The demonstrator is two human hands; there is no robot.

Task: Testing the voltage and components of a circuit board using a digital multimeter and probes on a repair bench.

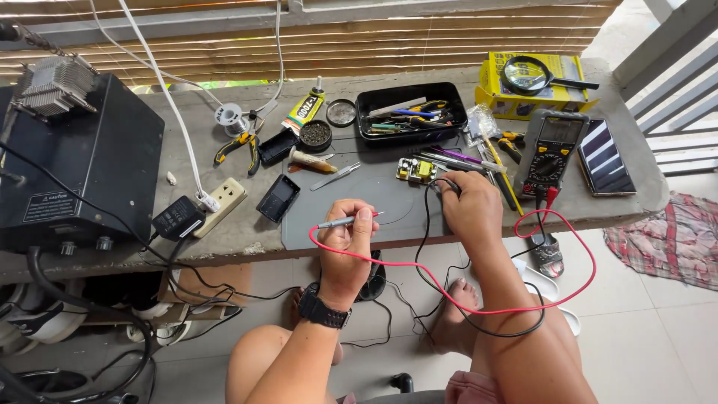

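Probe [345, 221] (grey-tipped) within left grip [345, 247]

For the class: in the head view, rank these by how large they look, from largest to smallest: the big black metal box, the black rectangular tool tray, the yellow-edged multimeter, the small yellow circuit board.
1. Big black metal box
2. Black rectangular tool tray
3. Yellow-edged multimeter
4. Small yellow circuit board

All sit similarly far away, so this ranking looks safe.

Black equipment box [78, 161] set at the bench's left end; beige power strip [222, 203] laid beside it; yellow-handled pliers [238, 144], glue tube [305, 110], black tool tray [410, 112], magnifying glass [532, 74] on yellow box [493, 93], smartphone [605, 158] arranged along the concrete bench [643, 191].
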